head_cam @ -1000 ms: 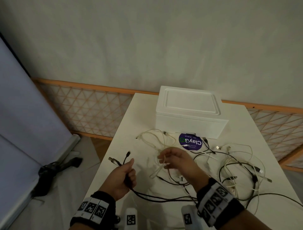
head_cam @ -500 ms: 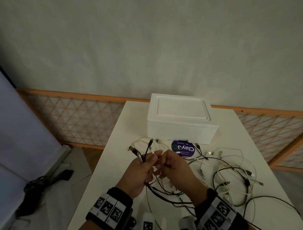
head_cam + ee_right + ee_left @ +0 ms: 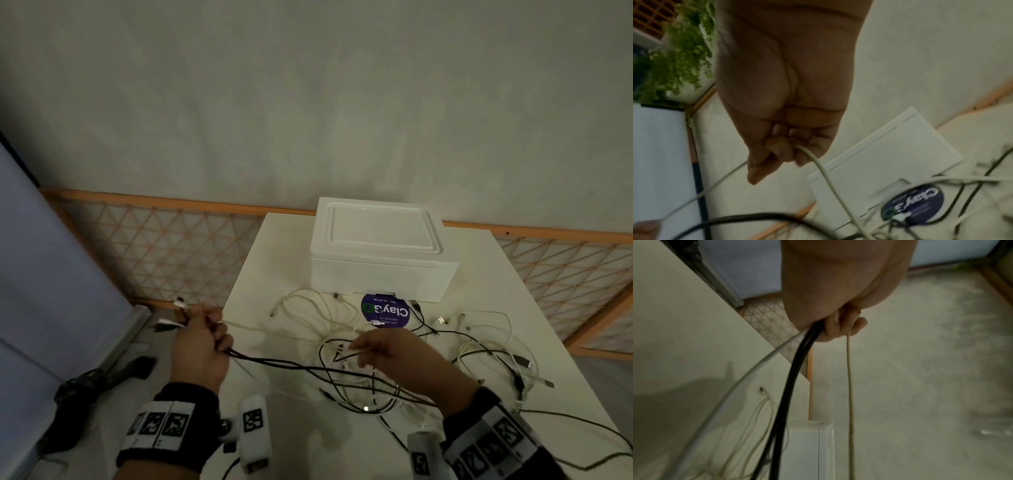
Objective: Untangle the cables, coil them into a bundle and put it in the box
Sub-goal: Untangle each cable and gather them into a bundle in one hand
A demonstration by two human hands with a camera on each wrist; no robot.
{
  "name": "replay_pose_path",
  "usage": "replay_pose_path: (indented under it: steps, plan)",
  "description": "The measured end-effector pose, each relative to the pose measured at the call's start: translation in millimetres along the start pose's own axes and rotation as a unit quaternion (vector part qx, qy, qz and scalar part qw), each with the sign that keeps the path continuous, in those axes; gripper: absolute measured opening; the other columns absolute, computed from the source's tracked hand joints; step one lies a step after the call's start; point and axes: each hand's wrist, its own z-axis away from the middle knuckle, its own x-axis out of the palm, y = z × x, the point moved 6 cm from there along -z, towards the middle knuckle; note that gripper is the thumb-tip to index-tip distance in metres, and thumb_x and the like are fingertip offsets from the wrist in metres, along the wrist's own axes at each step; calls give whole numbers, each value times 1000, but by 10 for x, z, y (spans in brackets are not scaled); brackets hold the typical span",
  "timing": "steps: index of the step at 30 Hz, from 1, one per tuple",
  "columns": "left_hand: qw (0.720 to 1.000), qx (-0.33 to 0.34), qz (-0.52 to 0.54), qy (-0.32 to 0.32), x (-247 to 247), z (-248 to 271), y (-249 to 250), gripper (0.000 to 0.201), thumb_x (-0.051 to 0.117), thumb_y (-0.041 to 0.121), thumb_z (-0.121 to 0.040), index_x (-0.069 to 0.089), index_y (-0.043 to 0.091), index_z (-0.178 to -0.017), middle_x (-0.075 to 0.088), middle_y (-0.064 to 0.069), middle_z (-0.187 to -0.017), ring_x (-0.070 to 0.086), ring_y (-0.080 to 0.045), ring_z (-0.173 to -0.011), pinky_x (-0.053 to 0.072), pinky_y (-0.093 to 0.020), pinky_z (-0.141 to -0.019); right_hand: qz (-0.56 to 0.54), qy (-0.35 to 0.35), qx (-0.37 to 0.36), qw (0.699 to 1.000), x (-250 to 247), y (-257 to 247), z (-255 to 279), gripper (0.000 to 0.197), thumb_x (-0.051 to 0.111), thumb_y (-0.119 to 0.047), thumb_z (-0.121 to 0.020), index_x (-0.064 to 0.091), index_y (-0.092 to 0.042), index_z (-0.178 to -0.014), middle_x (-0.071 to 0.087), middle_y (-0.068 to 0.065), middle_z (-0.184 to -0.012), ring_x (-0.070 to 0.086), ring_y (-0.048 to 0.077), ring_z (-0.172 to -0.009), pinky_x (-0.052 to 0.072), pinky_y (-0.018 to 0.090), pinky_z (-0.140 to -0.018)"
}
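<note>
Off the table's (image 3: 281, 260) left edge, your left hand (image 3: 200, 346) grips several cables (image 3: 291, 365); your right hand (image 3: 394, 353) pinches one white cable (image 3: 824, 172); one box (image 3: 380, 253) is closed.

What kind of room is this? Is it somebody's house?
Probably a room in a home, though that's a guess: a small white table against a plain wall, a wooden lattice screen, and a leafy potted plant.

The closed white rectangular box (image 3: 378, 260) looks like smooth matt plastic on the smooth matt white bench (image 3: 274, 260), the thin black and white cables (image 3: 342, 371) have smooth plastic sheaths, and the round purple sticker (image 3: 386, 314) looks slightly glossy.
</note>
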Motion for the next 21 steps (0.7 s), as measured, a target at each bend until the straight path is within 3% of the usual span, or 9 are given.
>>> replay_pose_path:
  steps: [2, 5, 8, 10, 12, 14, 16, 18, 21]
  plan:
    - [1000, 7, 6, 16, -97, -34, 48, 34, 33, 35, -103, 42, 24, -72, 40, 11, -49, 25, -4, -33, 17, -17, -32, 90, 31, -3, 995, -101, 58, -6, 12, 57, -24, -92, 69, -24, -91, 63, -14, -70, 56, -5, -66, 41, 10, -65]
    - [999, 27, -41, -8, -34, 56, 33, 31, 42, 31, -101, 41, 23, -71, 37, 11, -46, 22, -3, -33, 15, -17, -33, 125, 70, 2, 990, -168, 42, -35, 20, 53, -31, -94, 69, -20, -91, 65, -9, -77, 57, 1, -72, 44, 18, -69]
    - [974, 28, -211, -81, 241, 333, -123, 26, 61, 28, -91, 50, 22, -69, 37, 12, -44, 26, -5, -37, 20, -18, -36, 162, 87, -26, 983, -145, -156, -77, 22, 52, -29, -94, 70, -17, -91, 68, -4, -84, 58, 9, -78, 42, 23, -69]
    - [906, 40, -385, -173, 505, 596, -283, 14, 69, 32, -85, 61, 23, -77, 44, 15, -46, 36, -3, -39, 28, -17, -42, 193, 70, -63, 977, -40, -360, -116, 22, 51, -29, -93, 69, -18, -90, 65, -3, -81, 58, 13, -80, 42, 25, -70]
    - [807, 58, -513, -286, 744, 850, -498, 8, 65, 33, -88, 67, 26, -90, 55, 19, -54, 48, 5, -44, 34, -11, -48, 221, 57, -94, 969, 69, -528, -146, 21, 50, -28, -93, 69, -21, -98, 67, 0, -89, 61, 17, -87, 45, 29, -76]
    - [760, 60, -559, -325, 818, 948, -612, 21, 59, 35, -92, 64, 22, -77, 49, 15, -47, 44, 2, -42, 33, -15, -48, 212, 66, -90, 971, 57, -575, -145, 23, 52, -25, -92, 68, -22, -108, 68, -1, -96, 62, 15, -93, 46, 27, -81]
    - [775, 59, -554, -298, 797, 897, -524, 27, 56, 28, -94, 60, 18, -69, 44, 10, -47, 40, -6, -46, 31, -22, -51, 104, 78, -51, 990, -66, -471, -114, 20, 60, -26, -89, 69, -19, -106, 66, -8, -84, 63, 5, -79, 46, 17, -74]
    - [817, 76, -523, -230, 716, 765, -339, 23, 55, 25, -94, 62, 15, -74, 44, 3, -56, 40, -12, -53, 31, -26, -53, 21, 86, -35, 995, -167, -341, -64, 16, 63, -25, -89, 71, -15, -98, 62, -13, -69, 58, -5, -63, 43, 8, -61]
    - [890, 96, -430, -116, 501, 497, -104, 23, 56, 25, -94, 60, 14, -74, 40, 0, -58, 35, -16, -51, 28, -26, -50, 12, 92, -3, 996, -212, -41, -14, 14, 60, -27, -90, 71, -19, -90, 63, -8, -66, 54, -4, -60, 41, 7, -58]
